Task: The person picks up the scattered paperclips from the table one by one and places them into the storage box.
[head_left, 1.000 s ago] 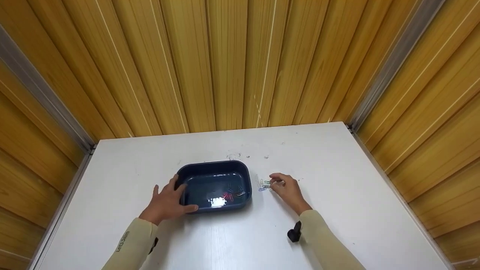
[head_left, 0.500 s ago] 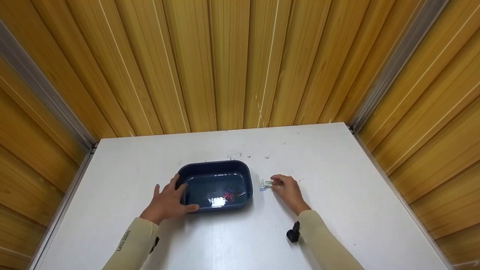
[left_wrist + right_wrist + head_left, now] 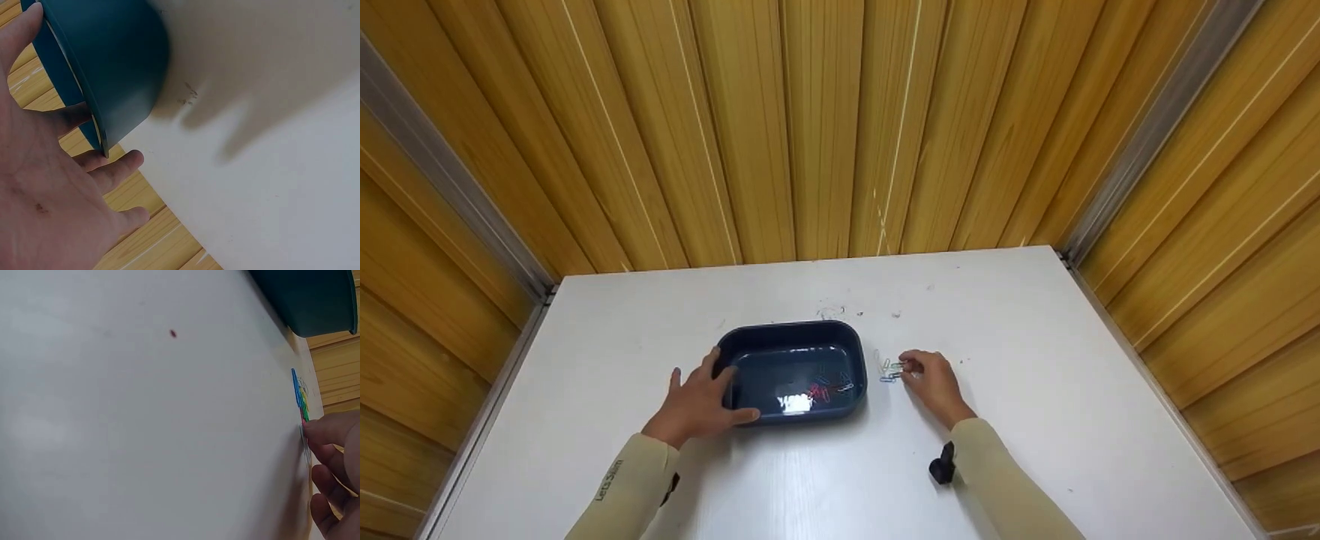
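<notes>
A dark blue rectangular tray [image 3: 791, 418] stands on the white table with several paper clips [image 3: 823, 392], red ones among them, inside. My left hand [image 3: 694, 405] spreads over its left end. In the left wrist view the thumb touches the tray's rim [image 3: 76, 73], and one finger reaches over it into the tray. Right of the tray, several loose paper clips [image 3: 889, 367] lie in a small group, blue, green, yellow and clear. My right hand [image 3: 936, 386] is at their right side, thumb and fingertips curled at a reddish paper clip [image 3: 304, 421]; the fingertips partly hide it.
The white table [image 3: 810, 495] has small dark marks [image 3: 832, 311] behind the tray. Yellow wood-patterned panels [image 3: 817, 127] close in the back and both sides. A black wrist device [image 3: 943, 465] sits at the right sleeve.
My right hand stays at the loose clips, its fingers shifting slightly; the blue clip has turned a little. My left hand and the tray hold their places, while the head view drifts slightly.
</notes>
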The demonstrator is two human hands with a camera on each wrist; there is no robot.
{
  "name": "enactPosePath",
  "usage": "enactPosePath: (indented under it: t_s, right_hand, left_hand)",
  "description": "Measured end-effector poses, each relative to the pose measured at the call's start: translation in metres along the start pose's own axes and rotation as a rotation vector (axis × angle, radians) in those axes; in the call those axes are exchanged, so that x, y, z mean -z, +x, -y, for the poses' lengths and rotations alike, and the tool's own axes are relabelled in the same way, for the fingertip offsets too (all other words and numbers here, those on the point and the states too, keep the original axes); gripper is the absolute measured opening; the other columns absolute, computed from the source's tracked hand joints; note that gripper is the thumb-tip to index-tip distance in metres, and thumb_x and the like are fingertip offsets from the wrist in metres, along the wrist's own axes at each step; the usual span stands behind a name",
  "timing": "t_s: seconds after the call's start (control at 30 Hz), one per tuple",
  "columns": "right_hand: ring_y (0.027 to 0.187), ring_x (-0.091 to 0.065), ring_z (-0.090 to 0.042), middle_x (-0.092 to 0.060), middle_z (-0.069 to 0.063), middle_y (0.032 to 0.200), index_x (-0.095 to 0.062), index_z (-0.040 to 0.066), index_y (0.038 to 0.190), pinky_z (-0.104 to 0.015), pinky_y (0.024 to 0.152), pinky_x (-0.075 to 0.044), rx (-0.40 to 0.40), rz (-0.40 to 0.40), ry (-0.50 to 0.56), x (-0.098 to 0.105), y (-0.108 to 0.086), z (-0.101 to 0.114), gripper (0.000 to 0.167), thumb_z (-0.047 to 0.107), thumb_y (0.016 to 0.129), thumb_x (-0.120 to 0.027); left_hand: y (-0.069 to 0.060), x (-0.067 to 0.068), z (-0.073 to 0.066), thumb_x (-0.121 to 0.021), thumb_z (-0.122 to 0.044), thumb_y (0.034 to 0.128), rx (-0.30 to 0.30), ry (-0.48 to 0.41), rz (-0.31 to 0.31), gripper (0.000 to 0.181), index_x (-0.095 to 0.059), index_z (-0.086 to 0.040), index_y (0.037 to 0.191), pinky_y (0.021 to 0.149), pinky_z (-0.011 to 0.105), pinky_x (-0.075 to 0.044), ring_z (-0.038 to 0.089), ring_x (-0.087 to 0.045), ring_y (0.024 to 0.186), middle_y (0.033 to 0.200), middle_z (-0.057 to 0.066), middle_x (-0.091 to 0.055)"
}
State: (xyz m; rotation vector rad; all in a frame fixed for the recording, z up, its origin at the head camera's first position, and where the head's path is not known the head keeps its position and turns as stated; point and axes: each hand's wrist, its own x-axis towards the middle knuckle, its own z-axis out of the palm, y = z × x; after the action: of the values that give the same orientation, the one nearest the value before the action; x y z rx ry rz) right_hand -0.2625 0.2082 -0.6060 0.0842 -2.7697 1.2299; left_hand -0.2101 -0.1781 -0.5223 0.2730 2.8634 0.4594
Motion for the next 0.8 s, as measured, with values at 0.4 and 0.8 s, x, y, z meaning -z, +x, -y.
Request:
enactPosePath:
  t_s: [0.4,0.8]
  right_hand:
    - [0.085,-0.053,-0.014,-0.064,-0.001,0.085,-0.072,0.011,0.094,-0.034,0.084,-0.046,-0.021,0.044,-0.04,0.0005,0.0004,0.0017,0.017,0.0,0.083,-0.065]
    - [0.095,-0.058,-0.015,-0.066,0.003,0.089,-0.071,0.012,0.101,-0.037,0.089,-0.05,-0.042,0.066,-0.019,0.0088,-0.0022,-0.0006,0.022,-0.002,0.084,-0.069]
  left_hand:
    - [0.0,-0.0002,0.0011,-0.067,-0.066,0.076,-0.015,-0.011,-0.01,0.095,-0.043,-0.006,0.145,0.112,0.072,-0.007,0.047,-0.036,0.138,0.159,0.023,-0.017]
    - [0.0002,0.0005,-0.0005,-0.066,-0.065,0.0774,-0.006,-0.002,-0.001,0.093,-0.042,-0.007,0.145,0.113,0.071,-0.006,0.047,-0.036,0.138,0.16,0.023,-0.017]
